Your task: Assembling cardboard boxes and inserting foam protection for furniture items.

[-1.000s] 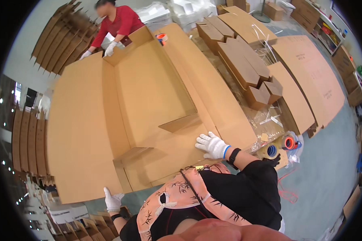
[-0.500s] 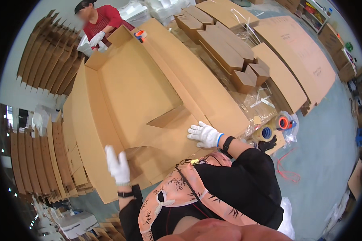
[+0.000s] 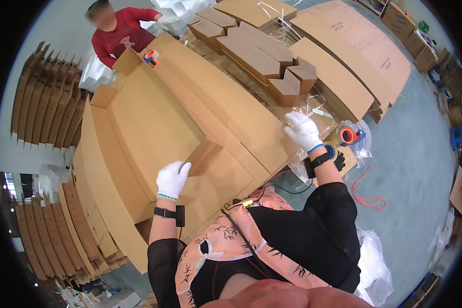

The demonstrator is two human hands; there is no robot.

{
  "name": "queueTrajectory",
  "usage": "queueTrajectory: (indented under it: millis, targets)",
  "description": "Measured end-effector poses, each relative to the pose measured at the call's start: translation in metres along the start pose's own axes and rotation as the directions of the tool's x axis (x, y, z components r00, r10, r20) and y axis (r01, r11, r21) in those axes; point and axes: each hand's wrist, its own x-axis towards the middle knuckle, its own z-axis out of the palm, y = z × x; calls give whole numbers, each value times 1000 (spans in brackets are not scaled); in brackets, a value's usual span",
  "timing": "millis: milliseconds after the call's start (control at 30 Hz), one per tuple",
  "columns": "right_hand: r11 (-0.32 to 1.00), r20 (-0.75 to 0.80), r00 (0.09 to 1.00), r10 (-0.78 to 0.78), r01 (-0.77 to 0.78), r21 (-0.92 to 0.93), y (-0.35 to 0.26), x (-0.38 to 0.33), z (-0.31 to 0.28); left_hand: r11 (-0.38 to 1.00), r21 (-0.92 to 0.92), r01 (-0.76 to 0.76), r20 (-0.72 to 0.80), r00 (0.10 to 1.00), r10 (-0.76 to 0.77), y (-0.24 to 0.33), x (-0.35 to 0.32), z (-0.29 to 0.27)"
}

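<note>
left hand [image 3: 172,179] flat on the long cardboard box [image 3: 154,128], which runs away; right hand [image 3: 303,130] released.

gloved left hand [image 3: 172,179] on cardboard flap [image 3: 218,172]

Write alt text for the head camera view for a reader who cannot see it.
A person in white gloves presses the left hand on a flap of a large open cardboard box, while the right hand reaches toward a tape dispenser. Across the box, a co-worker in red stands among flat cardboard stacks.
</note>
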Motion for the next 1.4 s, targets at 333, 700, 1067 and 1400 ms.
queueTrajectory:
  millis: [333,700,1067,1400]
  targets:
    - [864,-93,909,407,-416,-283,77,54,-24,998,24,-51,-485,873,57,-49,-81,9]
    - [776,10,844,537,-489,-399,92,80,-29,909,-211,360,-488,767,-417,-123,-185,14]
    - [593,66,970,233,-88,-801,107,55,-50,822,-90,562,-527,674,-518,-159,-204,4]
    - [444,184,772,608,-522,728,-15,24,-79,669,-139,730,-245,629,-738,-241,-231,23]
